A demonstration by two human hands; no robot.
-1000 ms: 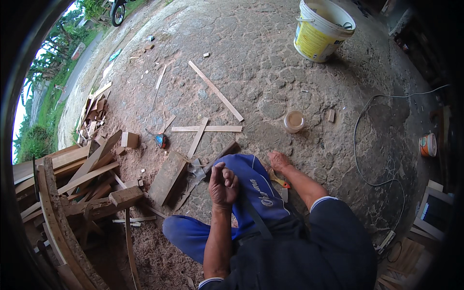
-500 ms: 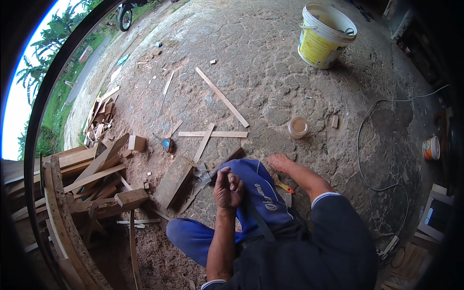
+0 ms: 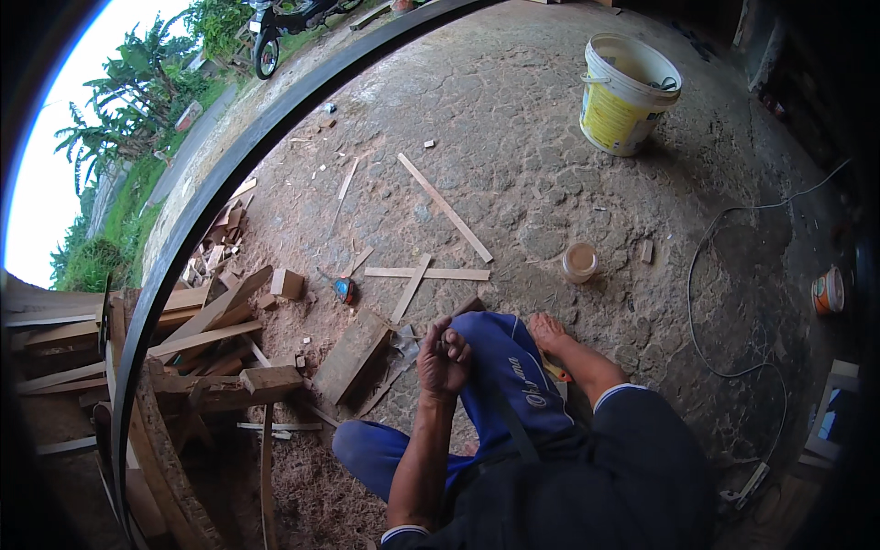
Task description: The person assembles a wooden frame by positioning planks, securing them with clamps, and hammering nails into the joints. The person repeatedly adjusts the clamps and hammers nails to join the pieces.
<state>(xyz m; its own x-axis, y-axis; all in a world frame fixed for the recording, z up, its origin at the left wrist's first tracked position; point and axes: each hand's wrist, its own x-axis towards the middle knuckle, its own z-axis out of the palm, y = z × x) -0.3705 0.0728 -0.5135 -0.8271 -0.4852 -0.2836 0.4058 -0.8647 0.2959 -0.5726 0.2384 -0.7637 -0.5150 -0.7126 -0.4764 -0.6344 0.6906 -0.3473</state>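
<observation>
A yellow-and-red handle (image 3: 557, 370) shows beside the blue-clad knee (image 3: 500, 353), near the right hand (image 3: 547, 333), whose grip I cannot tell. The left hand (image 3: 444, 364) is raised, fingers curled; whether its grip clamps anything is unclear. Wooden strips (image 3: 463, 274) lie crossed on the floor (image 3: 518, 197).

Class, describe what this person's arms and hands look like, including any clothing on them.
The left hand and right hand show no gloves. Both forearms are bare below short, dark sleeves with white-trimmed cuffs.
</observation>
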